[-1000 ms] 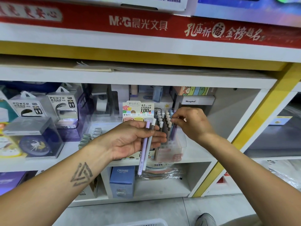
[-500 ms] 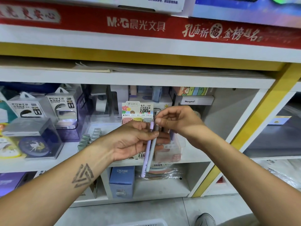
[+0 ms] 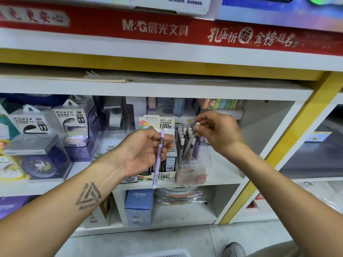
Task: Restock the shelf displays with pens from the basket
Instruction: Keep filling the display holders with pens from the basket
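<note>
One grey pen (image 3: 191,143) has been taken from the left hand (image 3: 146,151) and is pinched at its cap by the right hand's fingers (image 3: 199,125), tilted into the clear pen display (image 3: 193,164); a lilac pen (image 3: 158,160) remains gripped in the left fingers. Few free holes show; room is bounded by the lead box (image 3: 157,125) and the shelf (image 3: 222,175) above.

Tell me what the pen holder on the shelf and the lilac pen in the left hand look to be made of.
Pen holder: clear, glossy plastic by the look; the pens inside show through its walls. Lilac pen: probably matte plastic, with an even pastel colour and no sharp glints, held by the left hand.
</note>
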`<state>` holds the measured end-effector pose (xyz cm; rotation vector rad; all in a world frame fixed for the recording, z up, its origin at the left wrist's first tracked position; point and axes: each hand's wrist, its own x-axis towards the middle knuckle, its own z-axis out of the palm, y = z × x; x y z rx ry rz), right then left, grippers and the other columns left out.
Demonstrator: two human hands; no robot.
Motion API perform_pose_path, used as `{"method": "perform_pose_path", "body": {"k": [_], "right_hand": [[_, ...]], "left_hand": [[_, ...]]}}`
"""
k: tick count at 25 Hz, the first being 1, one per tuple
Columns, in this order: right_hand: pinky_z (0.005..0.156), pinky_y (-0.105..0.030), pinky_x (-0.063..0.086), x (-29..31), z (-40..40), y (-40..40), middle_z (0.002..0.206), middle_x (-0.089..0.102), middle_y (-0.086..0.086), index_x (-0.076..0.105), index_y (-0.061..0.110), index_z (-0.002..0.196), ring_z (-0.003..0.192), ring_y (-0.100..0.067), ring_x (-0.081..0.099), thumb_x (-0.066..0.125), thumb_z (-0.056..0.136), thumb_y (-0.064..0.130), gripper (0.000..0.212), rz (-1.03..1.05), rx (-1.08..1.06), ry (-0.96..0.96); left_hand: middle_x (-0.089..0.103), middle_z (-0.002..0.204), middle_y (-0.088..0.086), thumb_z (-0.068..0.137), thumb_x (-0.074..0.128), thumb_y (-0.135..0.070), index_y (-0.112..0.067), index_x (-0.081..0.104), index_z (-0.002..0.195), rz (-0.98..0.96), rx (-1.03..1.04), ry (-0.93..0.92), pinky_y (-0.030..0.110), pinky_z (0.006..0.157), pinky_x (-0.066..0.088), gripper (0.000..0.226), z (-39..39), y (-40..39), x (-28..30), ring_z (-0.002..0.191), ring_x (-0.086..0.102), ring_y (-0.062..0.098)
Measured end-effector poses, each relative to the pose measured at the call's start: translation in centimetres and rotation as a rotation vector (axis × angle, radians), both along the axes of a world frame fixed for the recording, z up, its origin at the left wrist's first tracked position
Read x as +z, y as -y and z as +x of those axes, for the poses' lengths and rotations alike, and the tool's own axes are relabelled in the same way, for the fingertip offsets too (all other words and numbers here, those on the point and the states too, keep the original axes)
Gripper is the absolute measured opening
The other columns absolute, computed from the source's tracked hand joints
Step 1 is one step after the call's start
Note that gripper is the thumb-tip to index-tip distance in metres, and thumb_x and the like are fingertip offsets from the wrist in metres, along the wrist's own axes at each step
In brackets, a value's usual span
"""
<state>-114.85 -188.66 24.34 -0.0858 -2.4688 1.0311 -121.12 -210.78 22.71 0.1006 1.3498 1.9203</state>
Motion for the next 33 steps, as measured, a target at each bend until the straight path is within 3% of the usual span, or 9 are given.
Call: {"method": "perform_pose_path", "body": {"k": [2, 6, 12, 27, 30, 33], "right_hand": [[0.078, -0.032, 0.059, -0.9, -0.3, 0.3, 0.088, 0.073, 0.005, 0.07, 0.021, 0.1, 0.08, -0.011, 0.069, 0.073, 0.09, 0.019, 0.011, 0.191, -0.007, 0.026], [0.077, -0.036, 0.055, -1.9, -0.6, 0.6, 0.089, 0.075, 0.0, 0.071, 0.022, 0.101, 0.083, -0.019, 0.067, 0.072, 0.09, 0.024, 0.011, 0.329, 0.012, 0.029], [0.07, -0.028, 0.05, -1.8, -0.7, 0.8, 0.082, 0.073, 0.007, 0.072, 0.022, 0.091, 0.076, -0.009, 0.065, 0.076, 0.087, 0.022, 0.005, 0.278, 0.035, 0.04], [0.068, -0.04, 0.052, -2.1, -0.8, 0.9, 0.077, 0.071, 0.005, 0.073, 0.018, 0.085, 0.073, -0.017, 0.063, 0.075, 0.088, 0.023, 0.006, 0.255, 0.083, 0.007], [0.07, -0.04, 0.052, -2.6, -1.1, 0.8, 0.084, 0.072, 0.005, 0.075, 0.018, 0.087, 0.08, -0.019, 0.06, 0.073, 0.089, 0.025, 0.007, 0.342, 0.066, -0.007], [0.077, -0.035, 0.05, -2.9, -1.5, 0.4, 0.104, 0.067, 0.0, 0.079, 0.018, 0.099, 0.1, -0.025, 0.054, 0.067, 0.094, 0.026, 0.016, 0.574, -0.04, -0.026]], "left_hand": [[0.067, 0.083, 0.016, 0.092, 0.048, -0.004, 0.008, 0.069, 0.11, 0.001, 0.004, 0.0, 0.027, 0.062, 0.053, 0.03, 0.0, 0.0, -0.3, 0.065, 0.058, 0.017], [0.069, 0.09, 0.02, 0.094, 0.053, 0.003, 0.008, 0.071, 0.106, 0.002, -0.005, -0.064, 0.03, 0.066, 0.059, 0.022, 0.2, 0.1, -0.5, 0.07, 0.066, 0.021], [0.07, 0.095, 0.023, 0.091, 0.057, 0.004, 0.008, 0.071, 0.108, 0.02, -0.027, -0.09, 0.03, 0.068, 0.059, 0.022, 0.4, 0.4, -0.4, 0.074, 0.069, 0.023], [0.07, 0.094, 0.021, 0.085, 0.062, 0.001, 0.006, 0.07, 0.111, 0.06, -0.074, -0.119, 0.029, 0.07, 0.058, 0.028, 0.6, 0.6, -0.5, 0.078, 0.069, 0.022], [0.069, 0.095, 0.021, 0.088, 0.06, 0.003, 0.006, 0.071, 0.11, 0.057, -0.071, -0.116, 0.03, 0.071, 0.058, 0.025, 0.7, 0.6, -0.6, 0.079, 0.069, 0.022], [0.07, 0.093, 0.021, 0.088, 0.061, 0.004, 0.008, 0.069, 0.111, 0.054, -0.071, -0.125, 0.03, 0.071, 0.059, 0.025, 1.1, 0.4, -0.6, 0.077, 0.07, 0.022]]}}
